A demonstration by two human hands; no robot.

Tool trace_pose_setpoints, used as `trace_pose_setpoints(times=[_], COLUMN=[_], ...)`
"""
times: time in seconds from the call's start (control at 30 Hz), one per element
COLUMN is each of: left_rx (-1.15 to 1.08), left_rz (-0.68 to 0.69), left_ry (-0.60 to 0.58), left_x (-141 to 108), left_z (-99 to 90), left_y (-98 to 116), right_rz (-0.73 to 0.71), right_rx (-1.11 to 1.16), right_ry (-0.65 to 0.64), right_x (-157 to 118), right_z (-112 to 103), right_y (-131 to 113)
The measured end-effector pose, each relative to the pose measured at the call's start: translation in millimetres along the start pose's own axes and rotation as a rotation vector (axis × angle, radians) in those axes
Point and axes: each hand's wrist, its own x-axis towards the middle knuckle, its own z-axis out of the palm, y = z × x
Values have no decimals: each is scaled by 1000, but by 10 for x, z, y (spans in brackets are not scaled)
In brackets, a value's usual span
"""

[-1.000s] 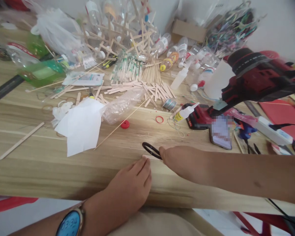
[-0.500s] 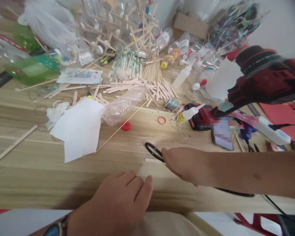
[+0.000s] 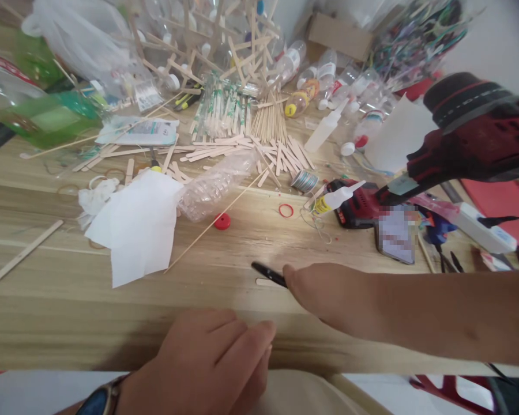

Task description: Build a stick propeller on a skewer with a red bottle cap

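My right hand [image 3: 324, 294] is closed, seen from its back, over the front of the table. A looped piece of black cable [image 3: 268, 273] sticks out past its fingers, now almost edge-on. Beneath that loop a flat wooden stick [image 3: 264, 282] lies on the table, partly covered. Close to the table's front edge is my left hand [image 3: 216, 351], its fingers curled in and the thumb pressed against them. Whatever may be between those fingers is hidden.
White paper [image 3: 138, 230], a crumpled clear bottle [image 3: 216, 184] and a red cap [image 3: 222, 221] lie ahead. A red-black power tool [image 3: 480, 138], phone [image 3: 397, 236] and glue bottle [image 3: 337, 197] are on the right. Wooden sticks [image 3: 225, 148] and plastic bottles [image 3: 289, 63] crowd the back.
The black loop has turned from an open oval to nearly edge-on. My left hand has moved slightly right and its fingers have curled in more. The view has shifted a little.
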Motion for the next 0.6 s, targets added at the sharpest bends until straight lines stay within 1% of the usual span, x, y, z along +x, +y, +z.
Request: trace_pose_setpoints(times=[0.07, 0.13, 0.27, 0.33, 0.37, 0.43, 0.5, 0.57, 0.6], left_rx=[2, -7, -41, -77, -101, -148, -190, -251, -292], left_rz=[-27, -49, -83, -114, -136, -227, -421, -651, -741], left_ry=[2, -9, -9, -24, -32, -39, -46, -51, -51], left_x=[4, -3, -58, -87, -94, -82, -29, 60, 111], left_z=[-22, -51, -63, -43, -34, -30, -46, -71, -79], left_y=[14, 26, 45, 52, 52, 42, 9, -46, -78], right_rz=[-37, -66, -40, -27, -27, -44, -81, -187, -269], right_rx=[-104, -139, -73, -65, -69, -95, -135, -256, -358], right_ry=[-27, -80, -263, -276, -260, -183, -83, 35, 109], right_x=[-22, -19, 36, 37, 25, -23, -90, -163, -197], right_z=[-64, -110, -92, -49, -30, -11, -17, -39, -50], right_y=[-49, -50, 48, 88, 101, 125, 162, 219, 251])
